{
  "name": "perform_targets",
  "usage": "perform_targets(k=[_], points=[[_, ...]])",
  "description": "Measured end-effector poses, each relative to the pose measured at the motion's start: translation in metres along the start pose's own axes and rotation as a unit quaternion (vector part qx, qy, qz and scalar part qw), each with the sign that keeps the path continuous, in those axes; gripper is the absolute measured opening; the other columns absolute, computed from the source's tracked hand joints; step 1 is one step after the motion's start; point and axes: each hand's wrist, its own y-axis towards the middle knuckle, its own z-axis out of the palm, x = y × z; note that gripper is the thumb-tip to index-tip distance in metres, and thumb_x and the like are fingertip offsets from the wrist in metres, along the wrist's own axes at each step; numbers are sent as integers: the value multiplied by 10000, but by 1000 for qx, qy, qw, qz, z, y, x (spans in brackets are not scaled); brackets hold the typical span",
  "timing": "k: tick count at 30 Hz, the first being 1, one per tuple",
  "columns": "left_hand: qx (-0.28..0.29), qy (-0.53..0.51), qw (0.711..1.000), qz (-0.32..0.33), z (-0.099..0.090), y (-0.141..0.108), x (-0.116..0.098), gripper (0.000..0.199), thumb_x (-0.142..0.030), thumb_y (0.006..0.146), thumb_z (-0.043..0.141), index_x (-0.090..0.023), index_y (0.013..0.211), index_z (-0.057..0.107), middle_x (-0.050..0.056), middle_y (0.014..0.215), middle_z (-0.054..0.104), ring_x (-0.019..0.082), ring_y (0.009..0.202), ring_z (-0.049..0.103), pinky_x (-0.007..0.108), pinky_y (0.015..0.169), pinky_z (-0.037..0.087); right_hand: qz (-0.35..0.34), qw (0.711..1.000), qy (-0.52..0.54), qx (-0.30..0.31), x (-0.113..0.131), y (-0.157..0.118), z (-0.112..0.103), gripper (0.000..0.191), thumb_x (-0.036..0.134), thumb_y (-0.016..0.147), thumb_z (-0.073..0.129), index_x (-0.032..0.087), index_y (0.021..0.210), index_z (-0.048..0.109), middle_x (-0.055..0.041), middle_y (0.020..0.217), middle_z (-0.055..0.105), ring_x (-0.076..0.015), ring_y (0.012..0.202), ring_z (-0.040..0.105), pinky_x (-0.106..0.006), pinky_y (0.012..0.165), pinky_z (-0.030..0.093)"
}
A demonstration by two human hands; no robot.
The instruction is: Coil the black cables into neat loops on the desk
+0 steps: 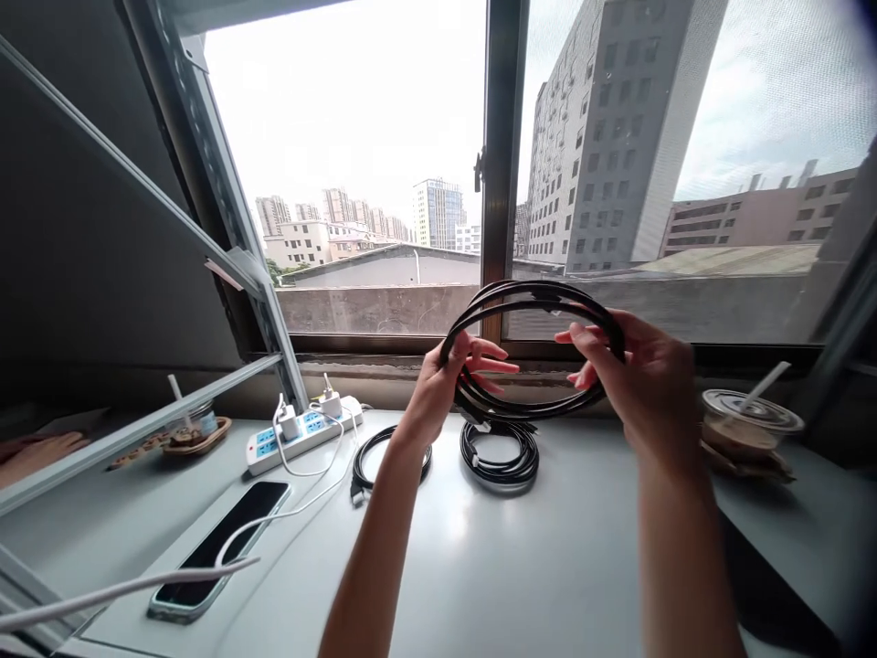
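Observation:
A coiled black cable (531,408) is held up above the table between both hands, its loops spread into a wide ring. My left hand (449,379) grips the ring's left side, thumb over the loops and the other fingers reaching inside. On the right side, my right hand (634,366) holds the loops between thumb and fingers. Lower down, a second black cable coil (503,471) with a light connector end lies on the table. A third, thinner black coil (374,448) lies left of it, partly hidden behind my left forearm.
On the white table (521,585) are a power strip (308,437) with white plugs and cords, a phone (223,548) at the left, and a lidded cup (746,425) at the right. A dark flat object (774,585) lies near my right forearm. Another person's hand (45,455) rests far left.

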Motion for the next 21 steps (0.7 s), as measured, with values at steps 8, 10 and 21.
perform_targets(k=[8,10,21], points=[[5,-47,997,60,24,-9,-6,263,-432,874,523,-177,895,585,-57,478,496,52,307,421,167,298,218,-119,978,-47,-167,30,-23,-10,354,235,679,716,268,1032,708,-41,990,689,-17,356,422,-175,277,353],[12,-43,996,76,27,-11,-8,242,-416,861,549,-181,890,597,-70,442,463,47,289,377,171,284,204,-115,981,-57,-148,31,-23,-16,371,256,678,722,266,1048,703,-45,1004,689,-23,364,441,-187,303,389],[-86,215,938,259,12,-20,-28,136,-182,641,757,-193,672,625,-48,559,603,68,466,486,189,424,357,-68,973,-216,49,25,-25,-4,202,237,779,618,168,924,742,-20,625,683,-144,570,627,-214,523,433]])
